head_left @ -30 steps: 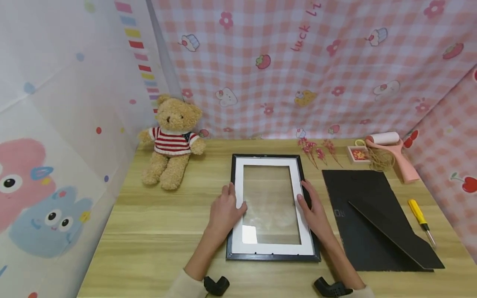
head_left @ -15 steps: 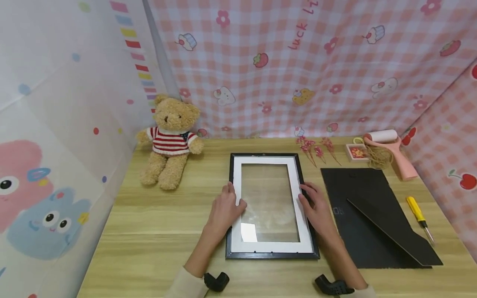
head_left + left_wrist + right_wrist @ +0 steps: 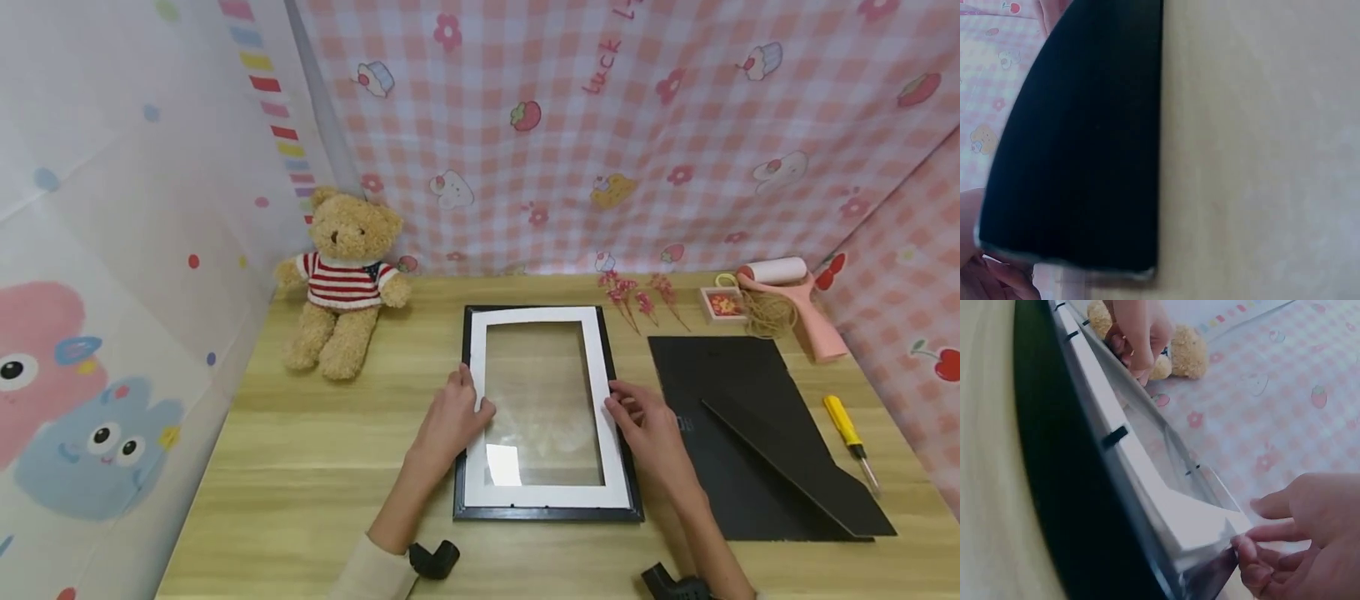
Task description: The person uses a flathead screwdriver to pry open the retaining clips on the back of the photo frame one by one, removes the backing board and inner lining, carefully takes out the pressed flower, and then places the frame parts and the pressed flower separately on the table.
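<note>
A black picture frame (image 3: 551, 515) lies on the table, with a white mat (image 3: 551, 497) around a clear pane (image 3: 543, 408). My left hand (image 3: 444, 417) grips the frame's left side, thumb bent over toward the mat. At the right side, my right hand (image 3: 654, 429) pinches the mat's edge between thumb and fingers. The mat's top strip bows upward inside the frame. In the right wrist view, that hand (image 3: 1310, 534) has its fingertips at the mat (image 3: 1188, 515), while small black tabs stand along the frame's rim. The left wrist view is mostly filled by the frame's dark side (image 3: 1079, 150).
Right of the frame lies a black backing board (image 3: 720, 483) with its stand leg raised, then a yellow screwdriver (image 3: 843, 423). Dried pink flowers (image 3: 630, 296), a small box (image 3: 723, 306), twine (image 3: 770, 315) and a pink lint roller (image 3: 813, 321) sit behind. A teddy bear (image 3: 345, 279) sits back left.
My right fingers have shifted from the frame's right side to the mat's edge, the wrist turning outward. The mat's top strip, flat before, now bows up. The left hand stays in place.
</note>
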The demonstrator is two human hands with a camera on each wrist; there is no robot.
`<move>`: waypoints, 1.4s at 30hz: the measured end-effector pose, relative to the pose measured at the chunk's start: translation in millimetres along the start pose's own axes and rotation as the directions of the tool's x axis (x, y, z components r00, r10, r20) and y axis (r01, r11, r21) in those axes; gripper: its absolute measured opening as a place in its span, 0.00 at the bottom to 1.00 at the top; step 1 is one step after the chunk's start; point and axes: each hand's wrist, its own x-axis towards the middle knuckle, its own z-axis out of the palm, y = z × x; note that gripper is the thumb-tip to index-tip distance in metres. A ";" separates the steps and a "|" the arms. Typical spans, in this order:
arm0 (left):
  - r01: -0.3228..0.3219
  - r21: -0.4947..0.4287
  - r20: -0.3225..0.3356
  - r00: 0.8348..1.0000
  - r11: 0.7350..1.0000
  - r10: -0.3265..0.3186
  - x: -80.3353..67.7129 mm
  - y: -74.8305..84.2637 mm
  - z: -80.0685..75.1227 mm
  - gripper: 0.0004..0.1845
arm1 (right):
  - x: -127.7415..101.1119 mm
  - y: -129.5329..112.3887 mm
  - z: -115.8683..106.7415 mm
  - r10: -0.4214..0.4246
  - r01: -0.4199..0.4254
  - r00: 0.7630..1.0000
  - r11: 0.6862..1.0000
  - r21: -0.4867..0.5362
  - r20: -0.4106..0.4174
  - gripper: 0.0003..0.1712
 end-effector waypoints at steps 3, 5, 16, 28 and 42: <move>0.009 -0.016 0.033 0.999 1.000 -0.008 2.7 3.6 -1.9 0.40 | 1.4 -4.6 -4.1 0.040 -0.040 0.999 0.999 -0.007 0.018 0.21; 0.018 -0.029 0.054 0.998 0.999 -0.017 4.5 6.3 -2.9 0.40 | 2.3 -6.4 -7.0 0.062 -0.063 0.997 0.998 0.013 0.034 0.23; -0.020 -0.126 0.022 1.000 0.992 0.023 15.5 9.3 -7.2 0.31 | 2.4 2.5 -20.6 0.137 -0.128 0.991 0.922 0.366 0.000 0.26; -0.248 -0.149 -0.114 0.966 0.957 0.232 -0.3 52.6 -24.0 0.20 | -12.8 26.7 -63.0 0.151 -0.135 0.988 0.932 0.337 -0.020 0.25; -0.277 -0.010 0.161 0.948 0.961 0.275 4.4 156.2 -22.9 0.12 | -31.0 69.1 -147.4 0.044 -0.046 0.998 0.998 -0.050 -0.036 0.23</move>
